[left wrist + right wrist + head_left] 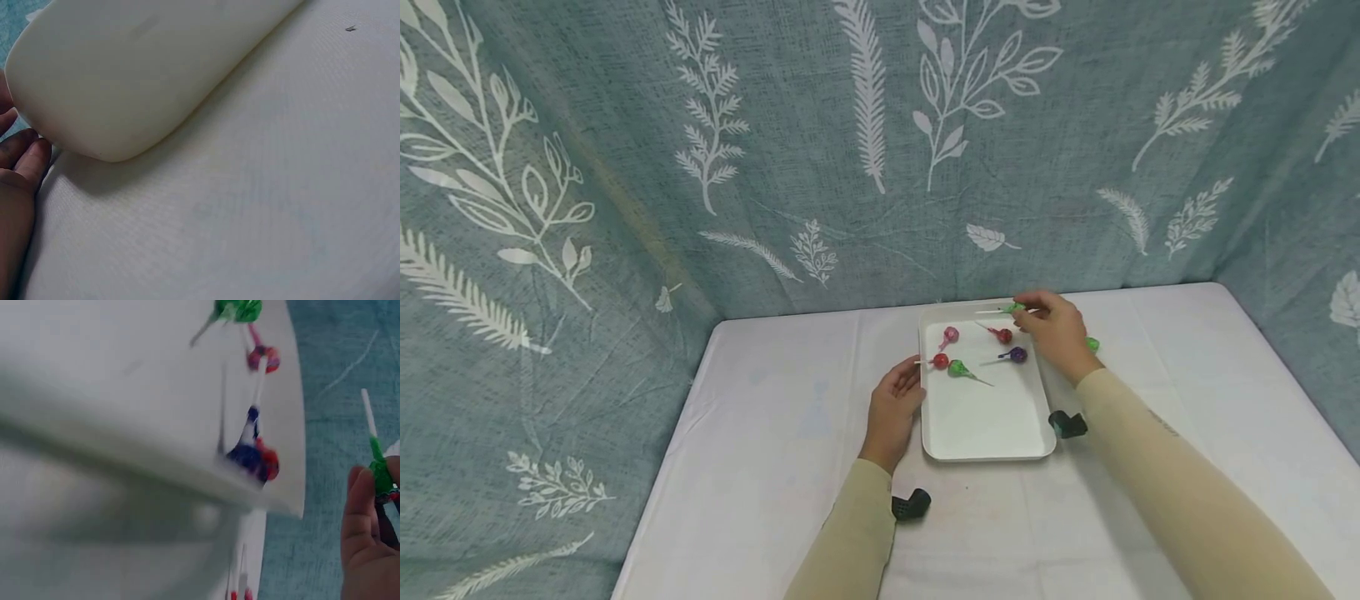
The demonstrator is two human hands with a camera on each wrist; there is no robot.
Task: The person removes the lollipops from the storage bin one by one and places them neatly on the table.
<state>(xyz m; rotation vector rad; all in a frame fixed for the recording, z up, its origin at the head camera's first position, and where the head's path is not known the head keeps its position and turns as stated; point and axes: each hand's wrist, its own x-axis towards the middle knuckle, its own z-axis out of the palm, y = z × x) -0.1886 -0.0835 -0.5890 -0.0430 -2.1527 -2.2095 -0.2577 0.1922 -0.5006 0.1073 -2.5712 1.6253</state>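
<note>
My right hand (1058,335) pinches a green-wrapped lollipop (379,470) by its head above the far right corner of a white tray (988,427); its white stick points left. My left hand (892,414) touches the tray's left rim with its fingertips, fingers loosely bent. Inside the tray's far half lie a pink lollipop (951,334), a red one (940,361) with its stick over the left rim, a green one (957,369), a dark red one (1003,336) and a purple one (1017,355).
A green-wrapped thing (1093,343) on the white-covered table (790,433) is partly hidden behind my right wrist. In the right wrist view, small red things with sticks (234,594) show beyond the tray rim. A patterned blue-green curtain (850,242) hangs behind the table.
</note>
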